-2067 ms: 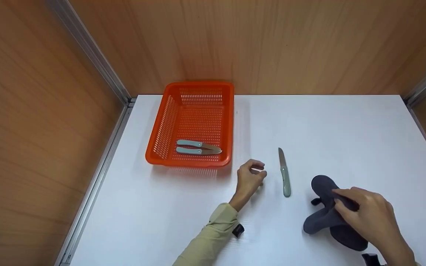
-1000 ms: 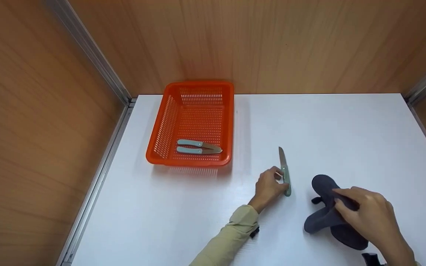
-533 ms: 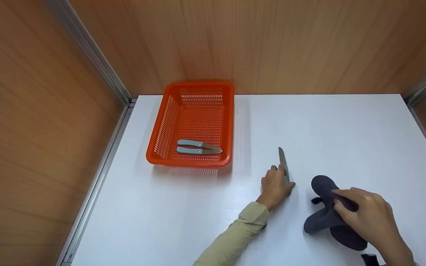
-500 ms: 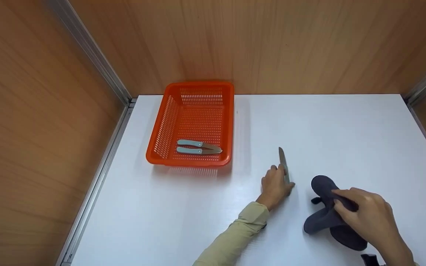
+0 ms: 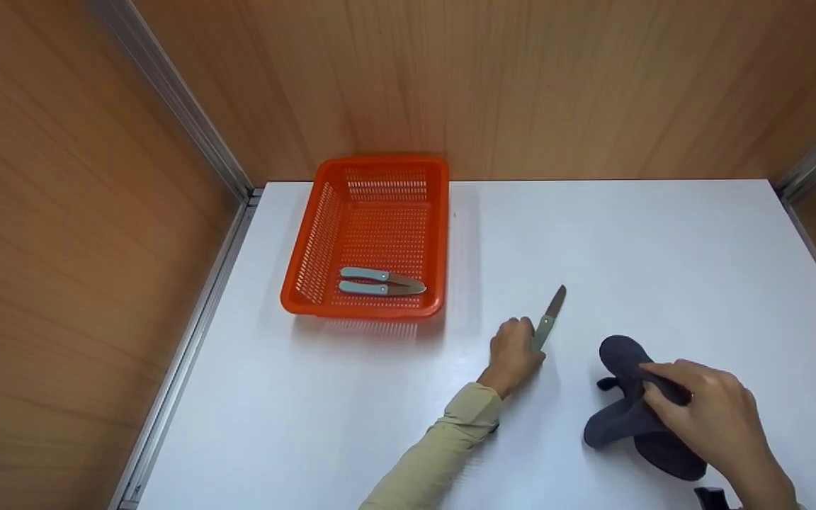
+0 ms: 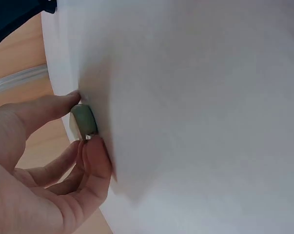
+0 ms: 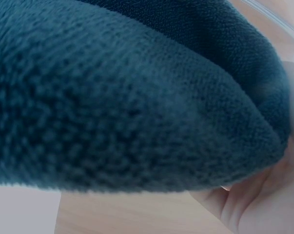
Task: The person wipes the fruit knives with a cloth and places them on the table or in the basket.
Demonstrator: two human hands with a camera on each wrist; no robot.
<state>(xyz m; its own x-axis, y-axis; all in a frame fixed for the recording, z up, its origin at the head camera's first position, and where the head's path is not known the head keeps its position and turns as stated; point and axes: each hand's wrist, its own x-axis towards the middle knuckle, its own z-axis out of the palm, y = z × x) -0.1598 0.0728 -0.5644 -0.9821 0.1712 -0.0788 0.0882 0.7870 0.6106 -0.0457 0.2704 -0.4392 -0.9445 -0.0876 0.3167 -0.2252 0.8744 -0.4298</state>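
Note:
In the head view my left hand (image 5: 513, 358) grips a paring knife (image 5: 545, 329) by its pale green handle, thumb on one side and fingers on the other. The blade points away and to the right. The left wrist view has the handle's end (image 6: 83, 120) between thumb and fingertips, close above the white surface. My right hand (image 5: 716, 414) pinches a dark blue-grey terry cloth (image 5: 624, 418), bunched in folds, at the table's lower right. This cloth (image 7: 137, 107) fills most of the right wrist view and hides part of that hand.
An orange perforated basket (image 5: 293, 283) stands at the back left of the white table (image 5: 627, 248). Inside it lie two similar knives (image 5: 365, 288) side by side. Wood panels (image 5: 521, 92) close off the back and both sides.
My left hand reached right to the knife lying on the table and took hold of its handle. Knife and hand then shifted slightly left, the blade tip swinging right. My right hand stayed on the cloth.

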